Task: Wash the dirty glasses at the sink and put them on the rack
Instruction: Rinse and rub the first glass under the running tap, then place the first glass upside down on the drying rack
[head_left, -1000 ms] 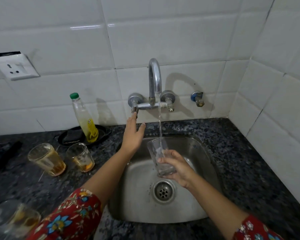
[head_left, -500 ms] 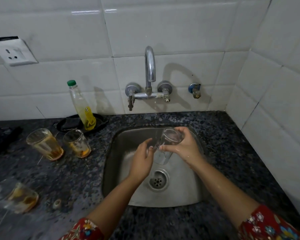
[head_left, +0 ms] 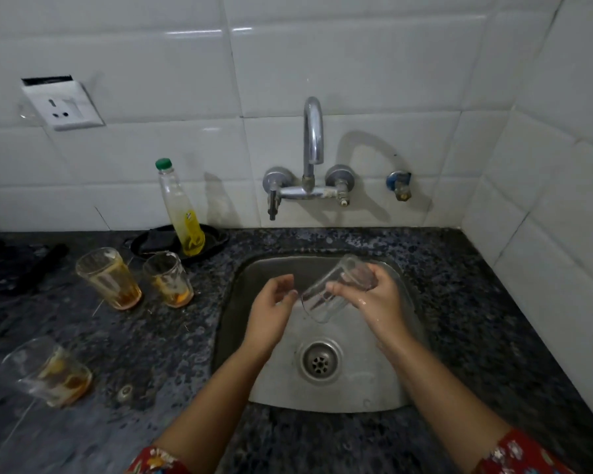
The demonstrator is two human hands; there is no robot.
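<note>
Two hands meet above the sink (head_left: 356, 388) basin. The fingers (head_left: 338, 288) of the right hand (head_left: 379, 297) curl round a clear tumbler (head_left: 322, 299) near its base and grip it on a slant, with the mouth angled down toward the left hand (head_left: 271, 311). The left fingers are loose and half-curved and hold nothing. Their tips sit at the tumbler's rim, and I cannot tell whether they touch it.

This looks like the rub-and-rinse step on the first glass. To do it well, I'd say the right grip should stay firm on the wet base. The left fingers should work round the rim and inside, with the mouth held low so water runs out toward the drain (head_left: 319, 360) directly beneath the hands.

Beyond the fingertips, on the wall, is the chrome tap (head_left: 313, 138). No stream shows at its spout. Well to the left of the left fingers, on the dark speckled granite counter (head_left: 459, 302), stand a tall dirty glass (head_left: 112, 278) and just beside it a second dirty glass (head_left: 170, 280), both with amber dregs. A third dirty glass (head_left: 48, 371) is nearer the front edge. Behind them a green-capped dish-soap bottle (head_left: 182, 206) stands in a black dish (head_left: 153, 241). White tiles cover both walls, and a socket (head_left: 64, 104) sits far left. No rack is in view.
</note>
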